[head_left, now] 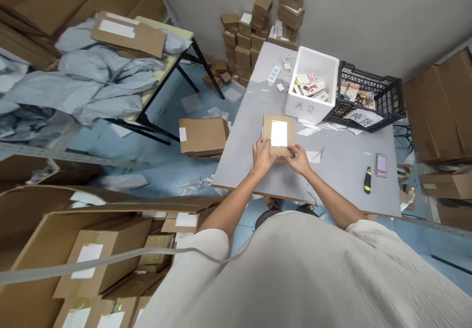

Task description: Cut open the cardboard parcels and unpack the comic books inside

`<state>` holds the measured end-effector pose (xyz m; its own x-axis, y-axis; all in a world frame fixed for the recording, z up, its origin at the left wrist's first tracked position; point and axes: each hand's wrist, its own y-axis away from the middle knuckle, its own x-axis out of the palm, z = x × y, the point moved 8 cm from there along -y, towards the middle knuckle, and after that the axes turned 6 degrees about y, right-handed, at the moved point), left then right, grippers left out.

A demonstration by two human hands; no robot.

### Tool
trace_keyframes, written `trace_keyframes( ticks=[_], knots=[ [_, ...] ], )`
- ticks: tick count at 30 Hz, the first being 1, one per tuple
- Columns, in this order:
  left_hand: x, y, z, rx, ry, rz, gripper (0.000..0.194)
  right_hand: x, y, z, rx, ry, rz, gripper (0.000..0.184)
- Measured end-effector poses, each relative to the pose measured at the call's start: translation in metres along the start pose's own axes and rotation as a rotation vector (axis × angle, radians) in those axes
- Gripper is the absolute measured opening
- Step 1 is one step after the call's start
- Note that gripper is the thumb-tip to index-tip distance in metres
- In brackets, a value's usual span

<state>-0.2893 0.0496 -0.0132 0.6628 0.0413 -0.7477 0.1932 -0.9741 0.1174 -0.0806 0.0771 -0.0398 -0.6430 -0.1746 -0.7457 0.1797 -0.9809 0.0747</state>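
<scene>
A small brown cardboard box (290,124) with a white label (279,134) on its upper face is at the middle of the grey table (243,158). At its near left corner, my left hand (263,156) grips the edge with bent fingers. My right hand (298,159) has hold of the near right corner, thumb and fingers against the edge. The undersides of both hands are hidden. Paper scraps (314,157) lie just right of the box. Farther right on the tabletop is a black and yellow box cutter (368,180), beside a small pinkish item (381,165) that is blurred out.
Behind the box stand a white foam bin (308,109) and a black crate (391,99), both with books inside. A power strip (273,75) lies at the table's far left. A large open carton (55,220) of parcels is at my left. Grey mailing bags (84,82) cover another table.
</scene>
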Motion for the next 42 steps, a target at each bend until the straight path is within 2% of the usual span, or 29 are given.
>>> trace_keyframes(
  ticks=[7,15,22,27,31,37,39,42],
  knots=[
    [0.055,0.01,-0.073,0.068,-0.018,0.075,0.081,-0.063,0.03,-0.062,0.093,0.01,-0.074,0.047],
    [0.134,0.031,-0.157,0.142,-0.033,0.117,0.071,-0.138,0.068,-0.14,0.148,0.004,-0.152,0.039],
    [0.204,0.046,-0.213,0.143,-0.018,0.164,0.082,-0.189,0.092,-0.209,0.153,-0.003,-0.158,0.034],
    [0.244,0.048,-0.234,0.128,-0.007,0.199,0.079,-0.207,0.102,-0.252,0.189,-0.02,-0.153,0.027],
    [0.265,0.046,-0.239,0.12,-0.036,0.24,0.075,-0.204,0.105,-0.276,0.228,-0.051,-0.136,0.021],
    [0.283,0.048,-0.225,0.092,-0.096,0.334,0.077,-0.19,0.111,-0.294,0.224,0.001,-0.026,0.028],
    [0.284,0.049,-0.223,0.115,-0.103,0.334,0.077,-0.192,0.108,-0.298,0.22,0.057,-0.001,0.035],
    [0.285,0.053,-0.231,0.228,-0.115,0.328,0.075,-0.206,0.09,-0.3,0.217,0.203,0.005,0.042]
  ],
)
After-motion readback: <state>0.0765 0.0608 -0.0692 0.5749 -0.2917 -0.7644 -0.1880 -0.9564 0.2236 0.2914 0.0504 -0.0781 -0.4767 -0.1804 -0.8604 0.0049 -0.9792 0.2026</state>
